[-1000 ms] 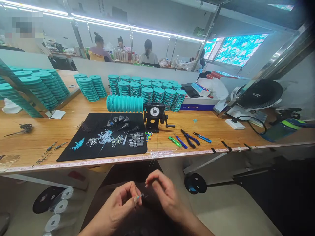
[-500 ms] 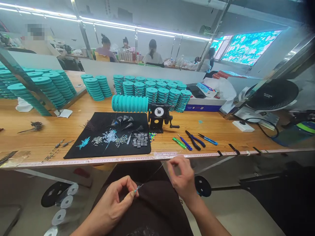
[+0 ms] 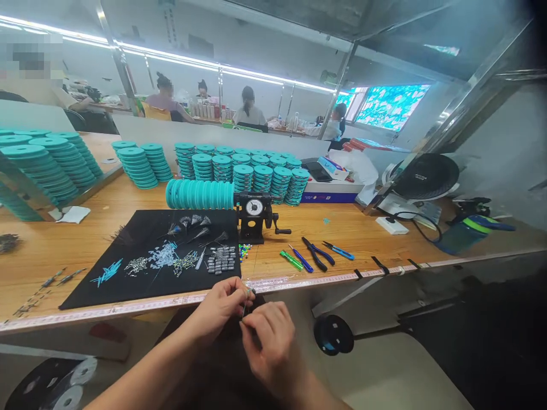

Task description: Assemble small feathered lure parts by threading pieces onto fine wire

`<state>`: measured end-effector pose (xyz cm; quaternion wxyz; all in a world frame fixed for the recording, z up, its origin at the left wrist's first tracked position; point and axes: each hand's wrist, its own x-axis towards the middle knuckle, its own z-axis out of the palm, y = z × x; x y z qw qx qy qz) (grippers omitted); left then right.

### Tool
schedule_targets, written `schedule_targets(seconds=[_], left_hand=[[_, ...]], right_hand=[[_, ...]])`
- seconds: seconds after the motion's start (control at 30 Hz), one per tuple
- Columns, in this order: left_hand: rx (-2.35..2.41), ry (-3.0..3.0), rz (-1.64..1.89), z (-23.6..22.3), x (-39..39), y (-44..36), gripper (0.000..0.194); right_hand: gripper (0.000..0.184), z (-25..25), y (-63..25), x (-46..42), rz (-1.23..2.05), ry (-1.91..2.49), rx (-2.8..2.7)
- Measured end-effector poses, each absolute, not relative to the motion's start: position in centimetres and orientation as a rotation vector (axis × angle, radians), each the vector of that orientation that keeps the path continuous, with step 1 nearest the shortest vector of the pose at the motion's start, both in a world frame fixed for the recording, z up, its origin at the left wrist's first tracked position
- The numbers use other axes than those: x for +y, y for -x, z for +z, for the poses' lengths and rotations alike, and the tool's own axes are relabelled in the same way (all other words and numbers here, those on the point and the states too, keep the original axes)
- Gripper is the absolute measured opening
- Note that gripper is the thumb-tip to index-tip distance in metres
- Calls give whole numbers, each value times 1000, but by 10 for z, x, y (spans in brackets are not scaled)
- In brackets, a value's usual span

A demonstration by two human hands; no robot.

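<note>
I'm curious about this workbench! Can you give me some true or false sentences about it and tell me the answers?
1. The left hand and the right hand are close together near the bench edge. True.
2. The blue-handled pliers lie on the black mat. False: they lie on the wooden bench, right of the mat.
3. Teal spools stand in stacks behind the mat. True.
4. The hand-cranked dial counter stands on the mat. False: it stands on the wood beside the mat.
</note>
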<state>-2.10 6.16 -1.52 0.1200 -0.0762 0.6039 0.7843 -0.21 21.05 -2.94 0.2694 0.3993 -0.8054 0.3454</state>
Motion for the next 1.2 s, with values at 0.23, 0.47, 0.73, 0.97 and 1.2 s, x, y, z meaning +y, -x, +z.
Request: schedule_targets(seconds=[0.23, 0.47, 0.73, 0.97, 1.2], left_hand=[[1621, 332, 2278, -23, 57, 23, 19], [1499, 354, 2302, -16, 59, 21, 22], [1762, 362, 2088, -14, 58, 20, 39], [2044, 459, 2048, 1, 67, 14, 33], [2443, 541, 1807, 0, 83, 3, 15]], right_hand=[[15, -50, 6, 210, 793, -1097, -2146], [14, -53, 12, 208, 846, -1154, -2088], [25, -34, 46, 229, 1533, -1017, -2350], [13, -27, 81, 241, 1490, -1386, -2572], [17, -10, 108, 234, 1482, -1579, -2293]])
